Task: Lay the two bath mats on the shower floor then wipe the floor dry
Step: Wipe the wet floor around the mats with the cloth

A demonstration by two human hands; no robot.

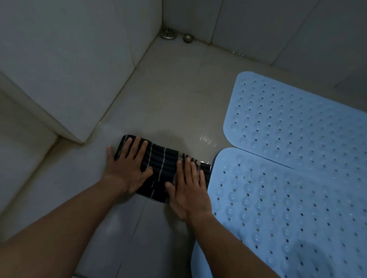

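Bare floor [176,92] open ahead; wall [72,56] left, mats [301,127] right.

Left hand [127,167] and right hand [188,186] flat on striped cloth [162,169], floor [169,100], two blue mats [305,123] at three o'clock, drain [168,32] at twelve

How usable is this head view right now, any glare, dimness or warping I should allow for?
Head view: dim, bluish-grey light throughout; small glare streaks on the wet floor just beyond the striped cloth; wide-angle bending of the wall edges; a soft shadow across the nearer blue mat; both hands, left hand and right hand, read clearly flat on the cloth.
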